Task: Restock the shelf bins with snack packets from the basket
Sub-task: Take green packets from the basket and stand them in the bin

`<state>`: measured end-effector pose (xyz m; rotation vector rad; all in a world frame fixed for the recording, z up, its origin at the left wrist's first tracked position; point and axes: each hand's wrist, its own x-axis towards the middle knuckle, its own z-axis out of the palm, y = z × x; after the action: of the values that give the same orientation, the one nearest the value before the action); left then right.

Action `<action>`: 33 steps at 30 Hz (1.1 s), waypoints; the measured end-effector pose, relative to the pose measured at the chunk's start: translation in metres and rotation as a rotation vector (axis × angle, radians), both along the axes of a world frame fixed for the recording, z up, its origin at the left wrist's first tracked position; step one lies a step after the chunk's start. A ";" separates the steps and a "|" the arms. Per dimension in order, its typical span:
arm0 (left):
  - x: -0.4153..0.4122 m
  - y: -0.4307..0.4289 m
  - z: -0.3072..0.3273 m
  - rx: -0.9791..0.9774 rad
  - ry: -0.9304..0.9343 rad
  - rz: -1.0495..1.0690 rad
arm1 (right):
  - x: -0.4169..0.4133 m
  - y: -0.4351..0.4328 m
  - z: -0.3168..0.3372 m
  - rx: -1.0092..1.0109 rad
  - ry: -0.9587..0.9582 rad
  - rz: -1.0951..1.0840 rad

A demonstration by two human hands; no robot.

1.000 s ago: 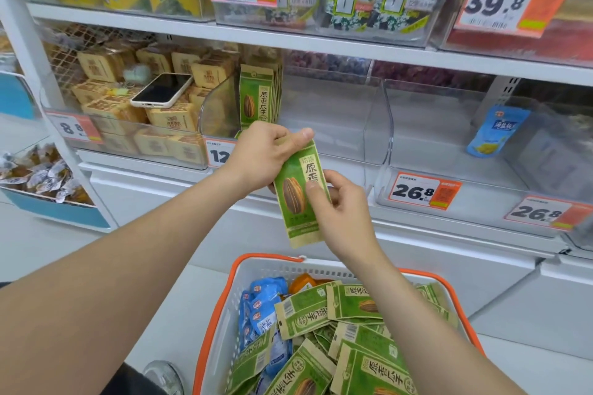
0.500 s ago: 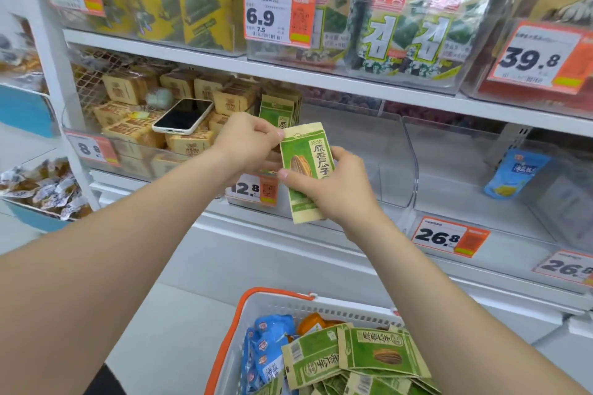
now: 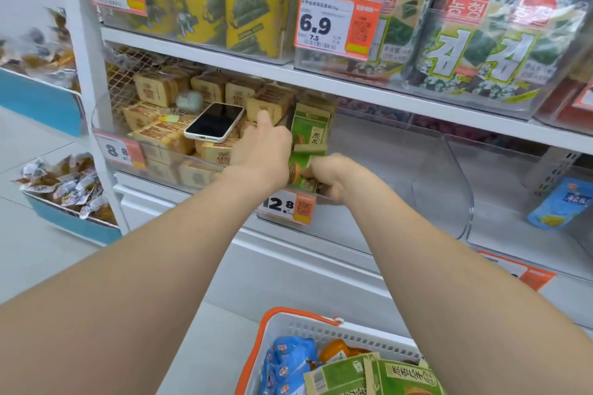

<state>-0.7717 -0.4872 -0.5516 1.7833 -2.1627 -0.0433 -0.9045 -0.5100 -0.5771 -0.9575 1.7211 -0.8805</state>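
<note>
clear bin (image 3: 385, 202): upright green packets (image 3: 310, 125) | right hand (image 3: 330, 175) grips green packet (image 3: 301, 177) | left hand (image 3: 261, 154): grip unclear | basket (image 3: 301, 314): mixed packets (image 3: 346, 375)

White-cased phone (image 3: 214, 122) screen-up atop tan biscuit packs (image 3: 154, 91). Orange price tag (image 3: 337, 24) marked 6.9 above, another (image 3: 287, 205) marked 12.8 below. Seaweed packs (image 3: 487, 42) up top, just beside yellow packs (image 3: 253, 16). Far left, blue-fronted rack (image 3: 41, 99) with wrapped sweets (image 3: 70, 183). Pale floor (image 3: 32, 250) beneath.

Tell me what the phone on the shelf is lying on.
The phone lies face up on stacked tan snack packets in the clear bin. The packets directly beneath it are covered, so how many it rests on cannot be seen.
</note>
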 end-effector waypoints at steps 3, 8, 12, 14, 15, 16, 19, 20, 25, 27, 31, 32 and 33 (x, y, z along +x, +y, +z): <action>-0.001 -0.001 -0.001 -0.012 -0.033 -0.011 | 0.007 0.004 0.005 0.138 0.198 0.132; 0.000 -0.006 -0.006 -0.038 -0.036 -0.034 | 0.011 -0.008 0.006 0.125 0.296 0.234; 0.001 -0.009 -0.007 -0.044 -0.026 -0.050 | 0.008 -0.017 -0.002 0.159 0.278 0.250; 0.001 -0.010 -0.006 -0.052 -0.022 -0.054 | 0.005 -0.022 -0.007 0.157 0.224 0.239; 0.001 -0.010 -0.006 -0.053 -0.020 -0.056 | 0.003 -0.026 -0.012 0.147 0.220 0.252; 0.001 -0.010 -0.006 -0.052 -0.020 -0.057 | 0.002 -0.025 -0.014 0.143 0.220 0.261; 0.001 -0.009 -0.006 -0.056 -0.017 -0.060 | 0.001 -0.031 -0.020 0.115 0.208 0.226; 0.001 -0.010 -0.007 -0.057 -0.016 -0.063 | 0.002 -0.033 -0.022 0.069 0.216 0.202; 0.003 -0.010 -0.006 -0.049 -0.015 -0.073 | -0.003 -0.047 -0.027 -0.093 0.260 0.061; 0.003 -0.010 -0.006 -0.046 -0.016 -0.078 | -0.005 -0.048 -0.022 -0.175 0.344 0.024; 0.003 -0.011 -0.006 -0.055 -0.015 -0.079 | -0.006 -0.056 -0.021 -0.296 0.616 -0.079; 0.002 -0.011 -0.006 -0.057 -0.015 -0.077 | -0.004 -0.058 -0.022 -0.302 0.642 -0.103; 0.002 -0.011 -0.006 -0.058 -0.015 -0.076 | -0.003 -0.059 -0.023 -0.299 0.649 -0.109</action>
<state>-0.7694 -0.4985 -0.5576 1.6751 -2.2177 0.0144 -0.9071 -0.5693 -0.5996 -1.4764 2.2392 -0.9821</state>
